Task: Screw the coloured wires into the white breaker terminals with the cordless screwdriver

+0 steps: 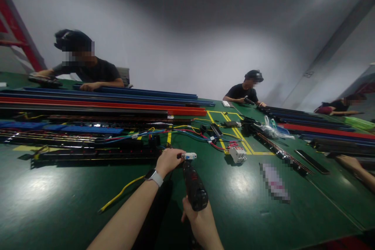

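My left hand (169, 161), with a watch on its wrist, is closed at the left end of a small white electrical block (190, 156) with a blue patch. A black cordless screwdriver (195, 188) is gripped in my right hand (191, 211); its front end points away from me and meets the near side of the block, though the tip is hidden. Just left of my left hand lies a long black rail (96, 158). Blue, green and red wires (187, 133) run behind the block. To the right stands a grey circuit breaker (237, 155) with red leads.
Blue and orange-red channels (146, 106) lie across the green table (231, 199). A loose yellow wire (121, 193) is near my left forearm. A black strip (312, 161) and copper-lined rail (278, 152) lie rightward. Several people work around the table; one arm (356, 166) reaches in at right.
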`<state>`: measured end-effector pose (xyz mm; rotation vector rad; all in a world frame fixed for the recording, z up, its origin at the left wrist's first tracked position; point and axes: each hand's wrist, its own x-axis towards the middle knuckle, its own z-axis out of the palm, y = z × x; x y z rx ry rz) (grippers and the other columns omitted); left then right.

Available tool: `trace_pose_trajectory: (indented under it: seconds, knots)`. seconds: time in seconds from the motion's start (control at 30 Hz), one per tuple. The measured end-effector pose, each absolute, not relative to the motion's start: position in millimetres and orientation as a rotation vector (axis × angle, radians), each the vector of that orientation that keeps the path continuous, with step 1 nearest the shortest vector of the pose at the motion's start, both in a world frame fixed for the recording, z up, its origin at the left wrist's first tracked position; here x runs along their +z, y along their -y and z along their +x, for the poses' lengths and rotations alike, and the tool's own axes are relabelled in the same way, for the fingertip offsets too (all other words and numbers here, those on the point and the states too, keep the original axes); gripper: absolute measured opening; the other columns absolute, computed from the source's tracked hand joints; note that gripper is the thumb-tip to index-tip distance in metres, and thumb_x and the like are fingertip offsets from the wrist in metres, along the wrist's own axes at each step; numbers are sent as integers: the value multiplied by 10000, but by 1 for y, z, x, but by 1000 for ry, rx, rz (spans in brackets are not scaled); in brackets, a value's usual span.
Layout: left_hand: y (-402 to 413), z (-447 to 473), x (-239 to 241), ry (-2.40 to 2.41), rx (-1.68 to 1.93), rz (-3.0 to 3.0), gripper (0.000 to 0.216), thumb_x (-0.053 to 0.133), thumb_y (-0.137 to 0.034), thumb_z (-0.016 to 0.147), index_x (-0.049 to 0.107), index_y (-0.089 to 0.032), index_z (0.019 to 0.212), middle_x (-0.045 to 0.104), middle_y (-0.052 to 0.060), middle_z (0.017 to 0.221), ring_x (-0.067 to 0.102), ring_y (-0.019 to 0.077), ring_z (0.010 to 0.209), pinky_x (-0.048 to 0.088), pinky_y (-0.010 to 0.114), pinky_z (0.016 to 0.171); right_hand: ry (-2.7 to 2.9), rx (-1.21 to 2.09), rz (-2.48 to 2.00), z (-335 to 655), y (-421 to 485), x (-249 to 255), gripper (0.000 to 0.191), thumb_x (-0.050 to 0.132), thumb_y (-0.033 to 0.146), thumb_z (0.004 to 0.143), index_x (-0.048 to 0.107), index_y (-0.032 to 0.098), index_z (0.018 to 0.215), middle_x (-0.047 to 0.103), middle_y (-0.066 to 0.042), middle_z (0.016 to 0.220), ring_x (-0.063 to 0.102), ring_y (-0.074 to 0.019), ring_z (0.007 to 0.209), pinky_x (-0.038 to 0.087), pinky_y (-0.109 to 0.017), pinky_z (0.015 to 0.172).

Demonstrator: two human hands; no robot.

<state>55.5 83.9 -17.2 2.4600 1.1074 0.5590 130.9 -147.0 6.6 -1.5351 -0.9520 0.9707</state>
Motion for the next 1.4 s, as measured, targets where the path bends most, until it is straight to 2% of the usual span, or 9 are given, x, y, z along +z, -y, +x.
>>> trace_pose_trajectory:
  seconds: [0.23,0.4,0.87,1.1,1.4]
  knots:
    - [-83,55,-14,-1082,556,2455,310,616,-411,881,762,-418,1154,789,-33,1118,710,209,1049,476,298,979,955,974,-1567,132,147,8,286,572,318,927,574,125,1138,597,35,554,608,-181,569,478,-253,594]
    - [-83,55,-13,-1126,520,2438,313,613,-445,882,770,-395,1149,788,-11,1127,701,215,1073,478,295,990,963,980,-1556,132,149,9,352,572,337,931,546,111,1200,591,45,552,597,-178,542,477,-256,578]
    - [-79,54,-7,-1085,529,2448,305,600,-442,898,768,-391,1147,785,-17,1134,704,208,1056,479,284,965,911,970,-1555,131,147,8,382,648,455,868,597,152,1096,589,47,549,613,-184,532,470,-269,573]
    - [-78,53,-6,-1070,551,2459,306,579,-445,908,769,-393,1143,789,-26,1116,711,203,1031,487,276,924,953,968,-1583,132,147,8,310,604,386,900,580,143,1090,585,47,538,609,-181,536,464,-267,574]
    - [-79,54,-9,-1095,554,2453,307,609,-430,888,765,-405,1151,787,-25,1126,704,211,1052,483,289,962,961,967,-1556,132,147,12,280,592,365,905,575,153,1088,592,47,564,617,-187,537,480,-275,572]
